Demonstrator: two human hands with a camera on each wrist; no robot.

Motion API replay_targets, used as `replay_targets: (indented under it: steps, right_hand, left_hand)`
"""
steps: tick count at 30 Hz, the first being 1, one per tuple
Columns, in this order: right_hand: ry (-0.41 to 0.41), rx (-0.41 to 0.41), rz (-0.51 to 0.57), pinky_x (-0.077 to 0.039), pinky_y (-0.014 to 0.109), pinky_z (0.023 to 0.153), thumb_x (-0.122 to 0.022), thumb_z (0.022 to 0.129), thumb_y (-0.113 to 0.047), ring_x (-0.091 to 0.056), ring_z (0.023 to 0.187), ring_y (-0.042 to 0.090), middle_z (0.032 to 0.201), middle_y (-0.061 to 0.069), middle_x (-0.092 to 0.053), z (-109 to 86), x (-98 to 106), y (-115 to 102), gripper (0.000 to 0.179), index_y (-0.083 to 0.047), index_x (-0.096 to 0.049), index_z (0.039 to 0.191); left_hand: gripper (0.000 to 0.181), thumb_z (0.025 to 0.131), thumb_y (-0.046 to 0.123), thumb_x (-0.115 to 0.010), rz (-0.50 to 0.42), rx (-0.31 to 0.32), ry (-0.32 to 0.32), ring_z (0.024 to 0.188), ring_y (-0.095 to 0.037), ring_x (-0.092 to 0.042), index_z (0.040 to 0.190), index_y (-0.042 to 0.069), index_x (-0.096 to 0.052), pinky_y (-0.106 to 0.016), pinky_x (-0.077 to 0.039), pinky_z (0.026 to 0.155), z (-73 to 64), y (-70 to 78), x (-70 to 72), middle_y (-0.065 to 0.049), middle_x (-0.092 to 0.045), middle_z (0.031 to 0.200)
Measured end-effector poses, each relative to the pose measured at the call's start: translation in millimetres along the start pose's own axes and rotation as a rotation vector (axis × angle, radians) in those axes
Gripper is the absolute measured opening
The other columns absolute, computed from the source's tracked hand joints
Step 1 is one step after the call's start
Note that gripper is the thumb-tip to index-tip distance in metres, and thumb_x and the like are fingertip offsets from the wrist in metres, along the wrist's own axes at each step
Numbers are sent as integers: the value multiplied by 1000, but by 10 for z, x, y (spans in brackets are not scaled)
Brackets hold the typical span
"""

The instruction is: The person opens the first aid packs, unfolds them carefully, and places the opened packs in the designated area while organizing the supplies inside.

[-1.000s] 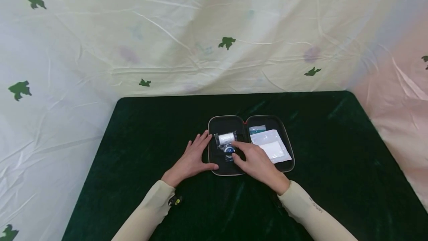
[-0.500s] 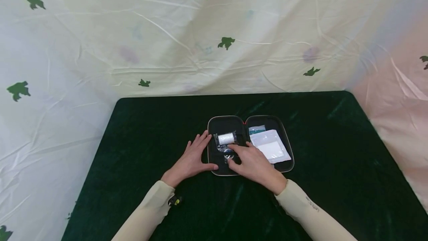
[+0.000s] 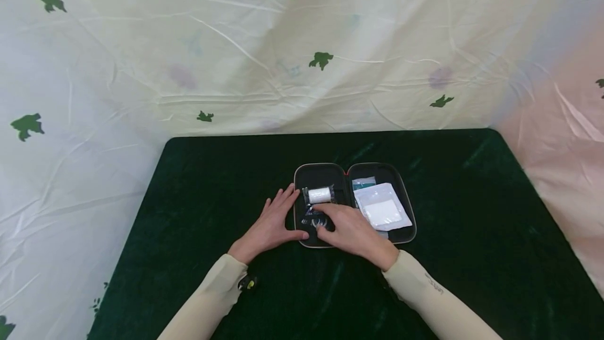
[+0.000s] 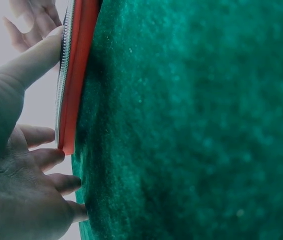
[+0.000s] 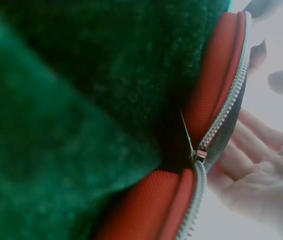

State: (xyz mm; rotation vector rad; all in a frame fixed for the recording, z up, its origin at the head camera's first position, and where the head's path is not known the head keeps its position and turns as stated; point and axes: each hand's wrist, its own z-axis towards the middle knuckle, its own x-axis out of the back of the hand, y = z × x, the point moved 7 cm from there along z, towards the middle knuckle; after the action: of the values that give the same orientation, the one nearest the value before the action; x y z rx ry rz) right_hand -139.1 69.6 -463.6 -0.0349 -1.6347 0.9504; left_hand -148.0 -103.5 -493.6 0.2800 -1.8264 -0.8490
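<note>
A small zip case (image 3: 317, 174) lies unfolded on the table, black inside, with red sides (image 4: 76, 75) and a zipper round its rim. My left hand (image 3: 271, 224) rests at the case's left edge, fingers straight along its outside and thumb over the front rim. In the left half, the thumb and index finger of my right hand (image 3: 356, 230) pinch a small clear-wrapped round roll (image 3: 319, 222), partly hidden by the fingers. Just beyond it sits a wrapped white bandage roll (image 3: 320, 195). The right wrist view shows my right hand (image 5: 261, 170) behind the zipper.
White flat packets (image 3: 383, 209) and a teal packet (image 3: 363, 182) fill much of the case's right half. A zipper pull (image 5: 200, 155) sits at the case's fold. Dark green velvet cloth (image 3: 226, 172) covers the table, and a patterned pale curtain (image 3: 255, 67) hangs behind it.
My right hand has shifted left over the left half of the case. The small round roll has slid slightly towards the front. My left hand has stayed at the edge.
</note>
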Motion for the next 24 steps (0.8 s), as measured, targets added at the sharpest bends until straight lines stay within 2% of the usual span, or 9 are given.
replay_targets:
  steps: [5, 12, 15, 17, 19, 21, 24]
  right_hand:
    - [-20, 10, 84, -47, 50, 110, -69, 95, -23, -60, 131, 28, 142, 12, -63, 29, -3, 15, 50, -7, -60, 142]
    - [-68, 10, 192, -47, 49, 110, -69, 96, -21, -61, 129, 26, 141, 11, -63, 39, -21, 48, 52, -7, -56, 144]
    - [-52, -15, 176, -46, 50, 111, -69, 96, -21, -60, 130, 26, 140, 10, -64, 23, 5, 78, 50, -7, -58, 143]
    - [-34, -31, 124, -46, 50, 110, -69, 96, -24, -60, 131, 26, 140, 10, -64, 6, 29, 96, 48, -8, -60, 141]
    - [-19, -38, 69, -47, 50, 110, -69, 97, -27, -60, 130, 27, 139, 10, -65, -17, 51, 105, 47, -8, -63, 139]
    - [-8, -39, 22, -48, 49, 109, -69, 97, -29, -60, 129, 27, 137, 10, -66, -45, 70, 112, 45, -9, -65, 137]
    - [16, -23, -33, -50, 49, 106, -70, 97, -30, -63, 125, 27, 132, 10, -68, -88, 103, 112, 43, -9, -68, 133]
  left_hand:
    - [104, 84, 49, -83, 4, 7, -1, 159, -31, -6, 166, 19, -25, -59, -4, 125, 9, 5, 5, -2, -7, 174]
    - [105, 84, 49, -84, 9, 2, 1, 159, -32, -5, 166, 18, -26, -60, -5, 125, 11, 1, 1, -3, -7, 174]
    - [104, 83, 50, -84, 20, -4, 14, 159, -32, -4, 165, 18, -28, -60, -7, 125, 3, 11, 12, -5, -9, 174]
    - [100, 83, 50, -84, 44, -19, 42, 159, -32, -6, 163, 18, -33, -59, -11, 125, -10, 25, 33, -8, -14, 173]
    - [93, 83, 50, -85, 72, -52, 83, 158, -32, -13, 159, 18, -42, -59, -18, 124, -32, 59, 68, -9, -25, 170]
    - [82, 83, 48, -85, 106, -110, 120, 154, -30, -27, 151, 18, -52, -56, -29, 121, -57, 111, 101, -9, -39, 162]
    - [67, 84, 46, -85, 140, -216, 125, 142, -25, -46, 140, 17, -63, -50, -40, 115, -89, 208, 115, -6, -53, 147]
